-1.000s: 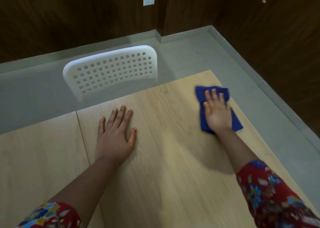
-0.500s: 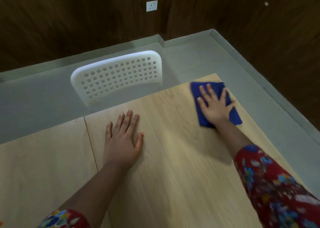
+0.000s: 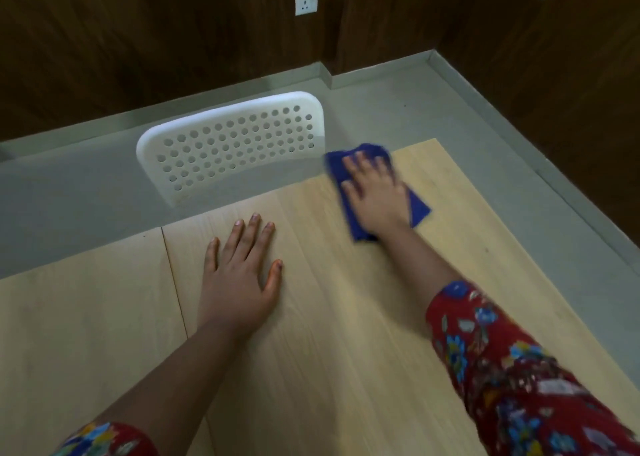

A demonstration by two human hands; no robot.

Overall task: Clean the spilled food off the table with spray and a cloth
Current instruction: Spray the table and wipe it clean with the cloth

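Observation:
A blue cloth [image 3: 417, 209] lies flat on the light wooden table [image 3: 346, 317], close to its far edge. My right hand [image 3: 375, 192] presses down on the cloth with straight, spread fingers and is blurred by motion. My left hand [image 3: 242, 268] rests flat on the table, palm down, fingers spread, to the left of the cloth. I see no spray bottle and no spilled food in this view.
A white perforated chair back [image 3: 228, 144] stands just beyond the table's far edge, left of the cloth. A seam [image 3: 173, 265] splits the tabletop at the left. Grey floor and dark wood walls surround the table; a wall socket [image 3: 306, 3] is high up.
My right hand has slid the blue cloth leftward along the far edge, from the table's far right corner towards the chair. My left hand has stayed flat on the table.

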